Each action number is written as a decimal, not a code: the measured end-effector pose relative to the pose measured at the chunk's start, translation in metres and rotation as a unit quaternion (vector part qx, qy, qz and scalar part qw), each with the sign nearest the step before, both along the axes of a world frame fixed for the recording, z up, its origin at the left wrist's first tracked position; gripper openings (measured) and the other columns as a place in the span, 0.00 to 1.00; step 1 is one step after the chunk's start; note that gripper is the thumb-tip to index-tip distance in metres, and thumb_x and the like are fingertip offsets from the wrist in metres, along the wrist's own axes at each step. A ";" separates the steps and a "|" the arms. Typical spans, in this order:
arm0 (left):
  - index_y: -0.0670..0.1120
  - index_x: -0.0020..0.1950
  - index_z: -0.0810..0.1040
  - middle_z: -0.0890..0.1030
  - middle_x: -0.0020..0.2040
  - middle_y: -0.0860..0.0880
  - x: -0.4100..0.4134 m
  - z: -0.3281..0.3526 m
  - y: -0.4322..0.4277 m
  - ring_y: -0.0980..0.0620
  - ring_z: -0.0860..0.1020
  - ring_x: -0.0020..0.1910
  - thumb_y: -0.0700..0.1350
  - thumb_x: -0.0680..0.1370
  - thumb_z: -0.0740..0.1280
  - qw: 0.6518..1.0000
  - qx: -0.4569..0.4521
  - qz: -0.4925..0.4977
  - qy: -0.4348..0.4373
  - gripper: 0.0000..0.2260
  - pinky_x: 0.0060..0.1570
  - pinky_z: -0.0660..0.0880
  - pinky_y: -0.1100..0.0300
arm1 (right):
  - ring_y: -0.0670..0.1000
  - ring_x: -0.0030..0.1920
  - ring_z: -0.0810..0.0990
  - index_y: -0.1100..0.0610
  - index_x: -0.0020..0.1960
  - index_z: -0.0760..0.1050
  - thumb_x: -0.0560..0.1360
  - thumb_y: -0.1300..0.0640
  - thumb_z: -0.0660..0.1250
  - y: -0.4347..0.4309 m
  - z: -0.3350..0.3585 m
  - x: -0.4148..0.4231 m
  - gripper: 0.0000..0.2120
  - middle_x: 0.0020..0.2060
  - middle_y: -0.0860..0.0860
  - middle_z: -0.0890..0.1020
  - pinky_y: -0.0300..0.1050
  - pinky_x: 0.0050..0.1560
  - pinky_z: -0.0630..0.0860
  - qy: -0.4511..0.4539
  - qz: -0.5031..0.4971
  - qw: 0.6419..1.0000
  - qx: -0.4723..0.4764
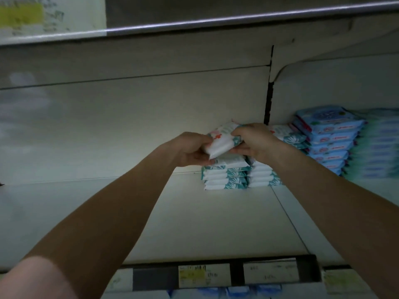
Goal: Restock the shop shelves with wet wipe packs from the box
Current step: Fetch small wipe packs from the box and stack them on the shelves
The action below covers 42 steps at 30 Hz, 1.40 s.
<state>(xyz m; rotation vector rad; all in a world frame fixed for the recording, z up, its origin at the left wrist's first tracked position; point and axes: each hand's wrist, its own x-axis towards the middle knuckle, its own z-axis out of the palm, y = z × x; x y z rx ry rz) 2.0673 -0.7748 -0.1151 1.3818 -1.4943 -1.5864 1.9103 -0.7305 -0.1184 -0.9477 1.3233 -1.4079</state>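
Price labels (203, 275) line the near edge of a pale shelf (194, 223). Beyond them, the left hand (192, 148) and right hand (257, 141) each curl fingers round one end of a tilted white-and-teal wipe pack (222, 141), just above a stack (225, 176) of matching packs. If it is set down crooked, the soft pack could slide off or tip the stack.

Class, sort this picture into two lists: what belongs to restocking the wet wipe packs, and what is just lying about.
Belongs to the job: wet wipe pack, held by left hand and right hand; white and teal stacks under it; shelf.
Just lying about: blue packs at the right; price labels on the shelf edge.
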 end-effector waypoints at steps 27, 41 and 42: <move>0.37 0.64 0.70 0.76 0.58 0.37 0.037 -0.028 -0.012 0.41 0.77 0.55 0.35 0.81 0.60 0.962 0.004 0.162 0.221 0.11 0.47 0.75 0.47 | 0.55 0.54 0.77 0.54 0.62 0.73 0.74 0.46 0.66 -0.011 -0.051 0.025 0.20 0.56 0.53 0.78 0.45 0.47 0.72 0.780 0.040 0.625 -0.009; 0.39 0.60 0.70 0.75 0.55 0.38 0.045 -0.025 -0.024 0.40 0.77 0.55 0.36 0.82 0.60 0.960 -0.013 0.167 0.226 0.07 0.49 0.75 0.45 | 0.53 0.41 0.75 0.59 0.41 0.77 0.78 0.62 0.60 -0.005 -0.024 0.010 0.10 0.41 0.54 0.79 0.41 0.39 0.66 0.781 -0.082 0.610 -0.105; 0.39 0.60 0.70 0.75 0.55 0.38 0.046 -0.025 -0.027 0.40 0.78 0.51 0.36 0.82 0.60 0.958 -0.012 0.177 0.224 0.07 0.48 0.75 0.45 | 0.54 0.40 0.76 0.57 0.35 0.73 0.79 0.60 0.60 -0.003 -0.014 0.004 0.14 0.39 0.55 0.79 0.41 0.38 0.66 0.750 -0.111 0.643 -0.107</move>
